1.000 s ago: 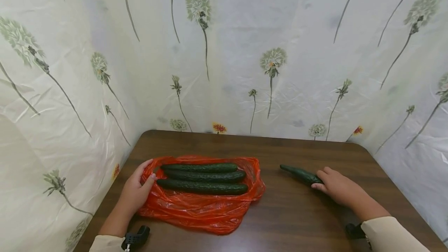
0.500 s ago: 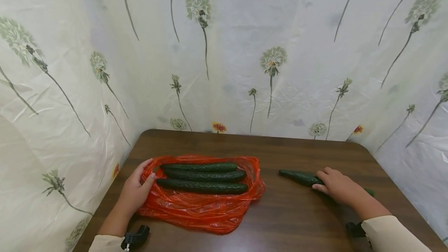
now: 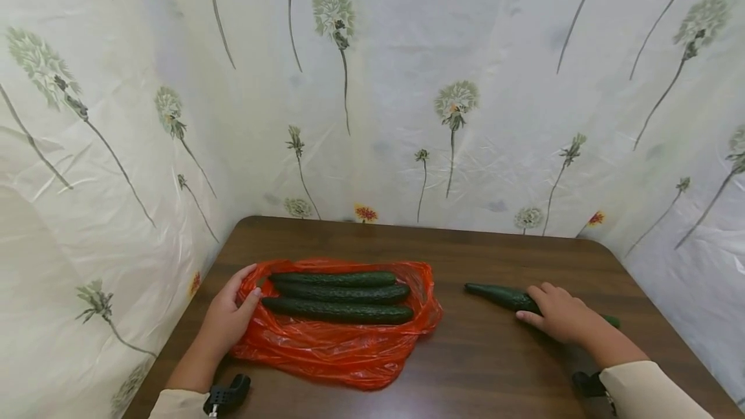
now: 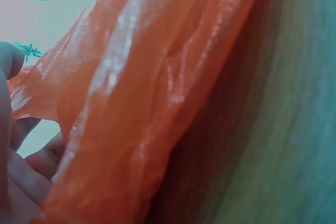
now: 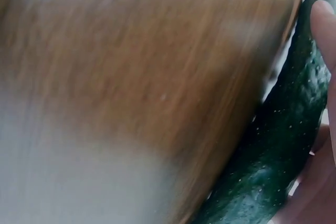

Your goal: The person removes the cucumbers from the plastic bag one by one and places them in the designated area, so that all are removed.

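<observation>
Head view: one long green cucumber (image 3: 503, 296) is on the brown table (image 3: 454, 367), to the right of the red bag (image 3: 326, 354), with its thin end pointing left. I can't tell if it is lifted a tiny bit. It looks firm and a little heavy, and its bumpy skin should not slip much unless it is wet. It might snap if bent, so the fat middle seems the best place to grab. The right hand (image 3: 559, 312) holds it from above, thumb on the near side, fingers on the far side. The right arm (image 3: 614, 344) reaches in from the lower right. The bag looks thin, light and floppy and could rip, so a soft pinch on its edge seems best. The left hand (image 3: 227, 315) pinches its left edge between thumb and fingers. Three more cucumbers (image 3: 337, 311) lie side by side on the bag.
</observation>
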A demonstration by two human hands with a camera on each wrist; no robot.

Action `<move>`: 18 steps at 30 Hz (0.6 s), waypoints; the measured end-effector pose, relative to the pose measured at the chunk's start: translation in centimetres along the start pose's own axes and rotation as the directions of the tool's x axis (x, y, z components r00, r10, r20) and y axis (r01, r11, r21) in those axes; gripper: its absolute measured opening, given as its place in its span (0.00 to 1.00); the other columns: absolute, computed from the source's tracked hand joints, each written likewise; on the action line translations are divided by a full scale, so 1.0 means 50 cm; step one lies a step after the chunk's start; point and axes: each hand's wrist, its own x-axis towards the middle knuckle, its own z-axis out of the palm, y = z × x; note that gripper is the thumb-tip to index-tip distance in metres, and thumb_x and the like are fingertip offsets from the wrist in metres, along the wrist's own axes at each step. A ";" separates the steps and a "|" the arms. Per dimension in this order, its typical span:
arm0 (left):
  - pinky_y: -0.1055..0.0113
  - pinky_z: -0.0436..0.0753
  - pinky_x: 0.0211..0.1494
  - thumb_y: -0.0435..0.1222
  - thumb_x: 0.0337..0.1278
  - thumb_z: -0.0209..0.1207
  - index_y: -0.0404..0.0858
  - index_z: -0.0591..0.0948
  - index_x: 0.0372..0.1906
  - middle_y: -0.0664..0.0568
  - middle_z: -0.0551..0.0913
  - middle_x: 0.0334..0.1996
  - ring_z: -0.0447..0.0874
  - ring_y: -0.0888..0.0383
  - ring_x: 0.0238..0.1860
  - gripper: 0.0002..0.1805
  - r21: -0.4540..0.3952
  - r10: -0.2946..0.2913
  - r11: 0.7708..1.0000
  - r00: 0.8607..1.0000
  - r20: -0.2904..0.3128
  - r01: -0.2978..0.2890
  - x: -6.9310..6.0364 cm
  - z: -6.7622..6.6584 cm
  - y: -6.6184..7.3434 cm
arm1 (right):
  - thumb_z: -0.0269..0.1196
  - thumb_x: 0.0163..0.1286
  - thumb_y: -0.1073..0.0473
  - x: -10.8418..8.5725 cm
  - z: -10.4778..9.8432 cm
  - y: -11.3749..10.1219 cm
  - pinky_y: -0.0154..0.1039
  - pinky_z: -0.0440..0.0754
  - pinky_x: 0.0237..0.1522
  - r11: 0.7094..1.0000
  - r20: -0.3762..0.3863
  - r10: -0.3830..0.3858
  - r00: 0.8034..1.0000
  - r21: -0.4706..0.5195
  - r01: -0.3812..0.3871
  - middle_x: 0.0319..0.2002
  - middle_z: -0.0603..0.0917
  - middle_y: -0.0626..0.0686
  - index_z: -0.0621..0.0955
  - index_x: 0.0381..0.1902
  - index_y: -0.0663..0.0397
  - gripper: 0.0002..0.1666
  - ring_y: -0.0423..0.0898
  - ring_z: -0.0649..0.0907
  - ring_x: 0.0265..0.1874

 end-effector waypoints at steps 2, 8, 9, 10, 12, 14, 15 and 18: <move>0.34 0.75 0.68 0.43 0.79 0.56 0.49 0.65 0.80 0.36 0.75 0.71 0.77 0.37 0.68 0.30 -0.003 0.005 1.000 1.000 0.002 -0.005 0.002 0.000 0.001 | 0.57 0.72 0.26 -0.002 -0.005 -0.006 0.73 0.79 0.45 1.000 -0.012 -0.003 1.000 -0.005 0.003 0.61 0.78 0.71 0.75 0.68 0.64 0.49 0.73 0.79 0.58; 0.33 0.73 0.70 0.43 0.79 0.56 0.48 0.65 0.80 0.37 0.74 0.72 0.75 0.37 0.68 0.30 -0.012 0.001 1.000 1.000 0.003 -0.001 0.001 -0.002 0.003 | 0.59 0.73 0.28 0.005 -0.019 -0.044 0.71 0.80 0.45 0.999 -0.104 -0.034 0.994 -0.039 0.030 0.61 0.79 0.67 0.73 0.72 0.59 0.47 0.71 0.79 0.57; 0.32 0.72 0.70 0.43 0.80 0.55 0.47 0.64 0.80 0.36 0.74 0.72 0.75 0.36 0.69 0.30 -0.007 0.002 1.000 1.000 0.005 -0.002 0.000 -0.002 0.003 | 0.59 0.73 0.28 0.007 -0.020 -0.052 0.71 0.80 0.45 0.999 -0.117 -0.035 0.993 -0.041 0.030 0.62 0.79 0.66 0.73 0.72 0.58 0.46 0.70 0.79 0.58; 0.32 0.71 0.71 0.43 0.80 0.55 0.47 0.65 0.80 0.36 0.73 0.72 0.74 0.36 0.70 0.30 -0.003 0.004 1.000 1.000 0.005 -0.004 -0.002 -0.001 0.004 | 0.60 0.73 0.29 0.010 -0.022 -0.059 0.71 0.80 0.46 0.999 -0.128 -0.038 0.991 -0.042 0.033 0.62 0.79 0.66 0.73 0.73 0.57 0.45 0.70 0.79 0.58; 0.32 0.72 0.71 0.43 0.80 0.55 0.46 0.65 0.80 0.35 0.74 0.72 0.74 0.35 0.70 0.30 0.006 0.004 1.000 1.000 0.004 -0.004 -0.004 0.000 0.004 | 0.60 0.73 0.30 0.017 -0.025 -0.074 0.71 0.80 0.46 0.998 -0.146 -0.048 0.988 -0.055 0.041 0.62 0.79 0.66 0.73 0.73 0.56 0.44 0.69 0.79 0.59; 0.32 0.73 0.70 0.43 0.80 0.55 0.46 0.65 0.80 0.35 0.74 0.71 0.75 0.36 0.68 0.30 0.005 0.002 1.000 1.000 0.004 -0.002 -0.006 0.000 0.005 | 0.61 0.73 0.31 0.023 -0.029 -0.090 0.71 0.80 0.47 0.996 -0.168 -0.060 0.984 -0.071 0.049 0.62 0.79 0.65 0.73 0.73 0.55 0.44 0.68 0.79 0.59; 0.33 0.74 0.69 0.43 0.80 0.55 0.46 0.65 0.80 0.36 0.75 0.71 0.76 0.36 0.68 0.30 0.002 0.000 1.000 1.000 0.002 0.000 -0.006 0.001 0.005 | 0.62 0.73 0.32 0.027 -0.031 -0.098 0.70 0.80 0.48 0.996 -0.180 -0.062 0.982 -0.078 0.049 0.62 0.79 0.65 0.73 0.73 0.55 0.43 0.67 0.79 0.60; 0.33 0.75 0.69 0.43 0.79 0.56 0.48 0.65 0.79 0.37 0.76 0.70 0.77 0.37 0.67 0.30 -0.003 -0.002 1.000 1.000 0.000 0.002 -0.002 0.002 0.006 | 0.63 0.73 0.33 0.033 -0.041 -0.125 0.68 0.81 0.48 0.993 -0.219 -0.082 0.972 -0.103 0.061 0.62 0.79 0.65 0.74 0.73 0.56 0.43 0.67 0.80 0.59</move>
